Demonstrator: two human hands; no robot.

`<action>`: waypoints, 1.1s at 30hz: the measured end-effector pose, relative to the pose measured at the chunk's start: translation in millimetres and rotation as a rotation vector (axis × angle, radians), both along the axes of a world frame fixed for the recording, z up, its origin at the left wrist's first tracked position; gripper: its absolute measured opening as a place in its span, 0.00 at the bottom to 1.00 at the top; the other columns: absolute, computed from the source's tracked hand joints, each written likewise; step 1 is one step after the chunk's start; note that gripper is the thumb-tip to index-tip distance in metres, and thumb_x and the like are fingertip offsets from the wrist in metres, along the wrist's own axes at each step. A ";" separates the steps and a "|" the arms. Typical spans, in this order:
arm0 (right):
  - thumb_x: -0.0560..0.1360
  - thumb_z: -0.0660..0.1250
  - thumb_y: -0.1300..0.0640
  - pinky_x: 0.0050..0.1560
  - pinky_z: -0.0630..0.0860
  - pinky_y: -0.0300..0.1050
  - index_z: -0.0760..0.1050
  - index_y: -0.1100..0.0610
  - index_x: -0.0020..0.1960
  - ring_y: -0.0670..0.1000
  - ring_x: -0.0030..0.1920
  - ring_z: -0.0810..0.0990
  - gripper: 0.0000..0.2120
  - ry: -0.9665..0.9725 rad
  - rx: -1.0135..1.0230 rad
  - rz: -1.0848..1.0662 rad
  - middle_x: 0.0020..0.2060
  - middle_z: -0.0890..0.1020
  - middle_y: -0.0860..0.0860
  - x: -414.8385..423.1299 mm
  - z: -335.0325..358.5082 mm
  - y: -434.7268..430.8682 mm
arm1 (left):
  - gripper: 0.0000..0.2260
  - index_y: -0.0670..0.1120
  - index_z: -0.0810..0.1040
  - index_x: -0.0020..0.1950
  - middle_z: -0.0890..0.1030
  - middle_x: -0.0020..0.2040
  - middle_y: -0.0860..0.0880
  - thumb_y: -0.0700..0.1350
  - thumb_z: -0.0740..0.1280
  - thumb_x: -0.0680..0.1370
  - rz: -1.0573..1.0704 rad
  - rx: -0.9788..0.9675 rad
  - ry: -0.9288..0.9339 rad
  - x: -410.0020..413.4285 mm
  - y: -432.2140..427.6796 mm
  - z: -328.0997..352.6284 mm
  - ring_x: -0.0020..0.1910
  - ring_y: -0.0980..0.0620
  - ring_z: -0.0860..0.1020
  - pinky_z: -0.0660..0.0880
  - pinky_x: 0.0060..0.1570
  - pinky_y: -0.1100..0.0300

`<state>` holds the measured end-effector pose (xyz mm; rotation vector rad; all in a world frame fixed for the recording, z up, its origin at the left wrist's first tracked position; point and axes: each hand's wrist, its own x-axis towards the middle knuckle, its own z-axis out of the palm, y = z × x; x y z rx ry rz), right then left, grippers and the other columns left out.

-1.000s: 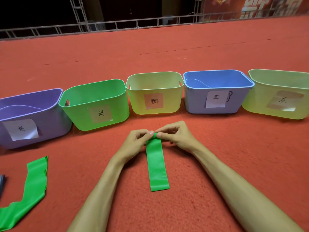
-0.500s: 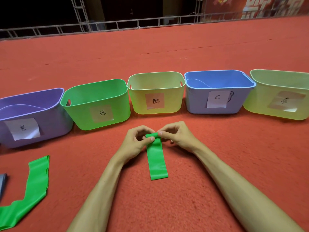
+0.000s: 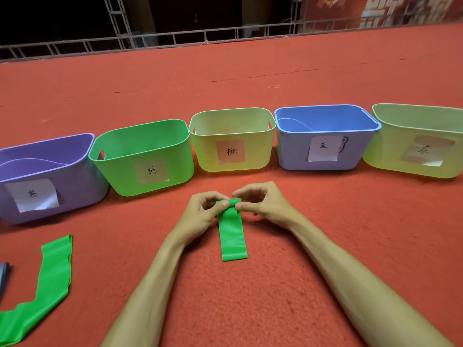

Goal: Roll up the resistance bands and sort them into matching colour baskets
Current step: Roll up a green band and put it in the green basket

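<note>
At the near left, a second green band (image 3: 53, 271) lies unrolled in a loose bend on the red carpet (image 3: 275, 309). A grey item (image 3: 3, 274) sits just beside it, cut off by the frame edge. Both seem parked within reach to wait their turn.

In the middle, between the forearms, the green band (image 3: 233, 239) lies flat on the carpet and runs straight away from the person, its near end free. Laying it out this way probably keeps the turns stacking squarely. Its far end is wound into a small tight roll held off the carpet. The left hand (image 3: 200, 216) pinches the roll's left end and the right hand (image 3: 263, 206) its right end. The fingers of both are curled, with thumbs and fingertips clamped on the roll. Gripping at both ends likely keeps the roll even as it comes back over the flat tail, most of which is not yet wound.

Beyond the hands stands a row of baskets with paper labels facing the person, so each colour can be read. From left to right they are the purple basket (image 3: 75, 186), the green basket (image 3: 120, 171), a pale yellow basket (image 3: 205, 151), a blue basket (image 3: 293, 151) and a yellow-green basket (image 3: 385, 156). The green basket, just far-left of the hands, is the matching one.

Farthest off runs a metal railing (image 3: 225, 33).
</note>
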<state>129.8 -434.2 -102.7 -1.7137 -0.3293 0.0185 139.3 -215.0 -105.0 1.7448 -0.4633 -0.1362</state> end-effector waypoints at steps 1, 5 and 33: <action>0.75 0.77 0.61 0.33 0.71 0.42 0.85 0.59 0.55 0.46 0.40 0.79 0.10 0.011 0.000 -0.004 0.39 0.85 0.49 0.9 0.4 0.3 | 0.05 0.37 0.83 0.54 0.86 0.45 0.48 0.37 0.70 0.81 0.008 -0.010 -0.006 -0.6 -0.1 0.8 0.43 0.57 0.81 0.76 0.46 0.65; 0.79 0.73 0.57 0.32 0.72 0.37 0.86 0.59 0.51 0.47 0.39 0.79 0.06 0.041 -0.043 -0.003 0.38 0.85 0.52 0.6 2.8 0.4 | 0.05 0.39 0.84 0.54 0.87 0.49 0.44 0.37 0.73 0.79 0.034 -0.045 -0.007 -1.5 -0.2 0.3 0.48 0.52 0.83 0.77 0.50 0.59; 0.80 0.72 0.57 0.31 0.71 0.38 0.86 0.61 0.51 0.45 0.37 0.78 0.07 0.020 -0.057 0.005 0.35 0.84 0.48 0.0 1.2 1.1 | 0.04 0.48 0.86 0.47 0.87 0.42 0.47 0.46 0.73 0.80 0.028 0.013 0.023 -3.8 -4.5 2.8 0.42 0.56 0.81 0.75 0.44 0.60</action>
